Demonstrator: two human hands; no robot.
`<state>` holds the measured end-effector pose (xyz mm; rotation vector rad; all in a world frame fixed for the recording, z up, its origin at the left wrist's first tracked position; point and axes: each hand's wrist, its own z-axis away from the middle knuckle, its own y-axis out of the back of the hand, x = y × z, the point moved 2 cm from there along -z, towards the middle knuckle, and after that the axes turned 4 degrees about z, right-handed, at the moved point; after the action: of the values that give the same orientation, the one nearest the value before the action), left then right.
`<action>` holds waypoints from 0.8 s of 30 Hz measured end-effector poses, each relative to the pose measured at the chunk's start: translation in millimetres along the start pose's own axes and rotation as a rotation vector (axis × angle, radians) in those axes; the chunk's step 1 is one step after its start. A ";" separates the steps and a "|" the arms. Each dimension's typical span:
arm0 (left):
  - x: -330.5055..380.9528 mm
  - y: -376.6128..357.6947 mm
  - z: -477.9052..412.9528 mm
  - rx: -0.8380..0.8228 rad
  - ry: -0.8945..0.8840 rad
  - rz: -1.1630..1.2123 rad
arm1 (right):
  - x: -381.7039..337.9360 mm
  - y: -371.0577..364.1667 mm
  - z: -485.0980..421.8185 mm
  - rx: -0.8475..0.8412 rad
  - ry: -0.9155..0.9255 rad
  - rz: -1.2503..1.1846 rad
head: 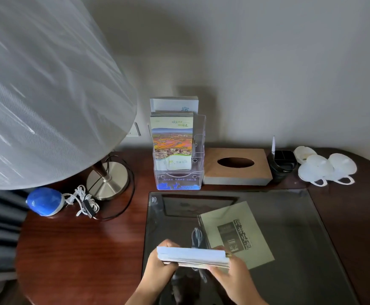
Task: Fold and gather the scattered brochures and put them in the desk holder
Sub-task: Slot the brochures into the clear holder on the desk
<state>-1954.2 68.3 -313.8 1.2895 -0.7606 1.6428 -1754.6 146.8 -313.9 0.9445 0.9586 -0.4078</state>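
A stack of folded white brochures (pixel 192 257) is held level just above the glass pad near the desk's front. My left hand (pixel 157 269) grips its left end and my right hand (pixel 230 275) grips its right end. A grey-green brochure (pixel 239 232) with black lettering lies flat on the glass, just behind and to the right of the stack. The clear acrylic desk holder (pixel 198 179) stands at the back of the desk, with a colourful landscape brochure (pixel 172 139) in front and a pale one (pixel 174 104) behind it.
A glass pad (pixel 289 216) covers the desk's middle. A large lamp shade (pixel 47 84) and its metal base (pixel 107 183) fill the left, beside a blue device (pixel 44 201) with a white cord. A wooden tissue box (pixel 236 166), black pen stand (pixel 282 164) and white cups (pixel 327 168) sit at the back right.
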 end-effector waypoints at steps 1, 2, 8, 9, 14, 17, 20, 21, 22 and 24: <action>1.7 -0.8 -2.2 0.002 -0.026 -0.012 | -1.4 6.2 -3.6 -0.017 0.025 0.024; 1.4 -1.8 -4.8 -0.008 -0.032 -0.020 | -3.4 10.7 -7.3 -0.023 0.045 0.031; -11.0 12.4 -19.4 -0.144 0.040 -0.242 | -8.4 11.3 -31.5 -0.037 0.030 0.082; -9.8 16.5 -21.2 -0.163 0.049 -0.321 | -7.6 11.1 -34.7 -0.069 0.026 0.099; 14.8 33.5 -31.5 -0.282 -0.100 -0.701 | -10.5 14.2 -43.4 -0.165 0.008 0.137; 27.8 42.3 -35.6 -0.357 -0.144 -0.821 | -11.7 14.3 -48.2 -0.205 0.026 0.172; 30.2 42.2 -34.8 -0.370 -0.123 -0.906 | -10.8 11.8 -47.4 -0.167 0.026 0.162; 30.0 41.3 -34.3 -0.375 -0.118 -0.912 | -10.1 10.9 -46.6 -0.165 0.032 0.165; 29.6 40.2 -34.4 -0.381 -0.119 -0.918 | -9.1 10.5 -46.4 -0.167 0.033 0.167; 30.0 39.1 -34.8 -0.381 -0.113 -0.926 | -9.5 11.0 -47.1 -0.179 0.024 0.167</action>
<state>-2006.1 90.2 -292.2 1.1891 -0.3982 0.6509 -1776.4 191.0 -311.5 0.8602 0.9143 -0.1663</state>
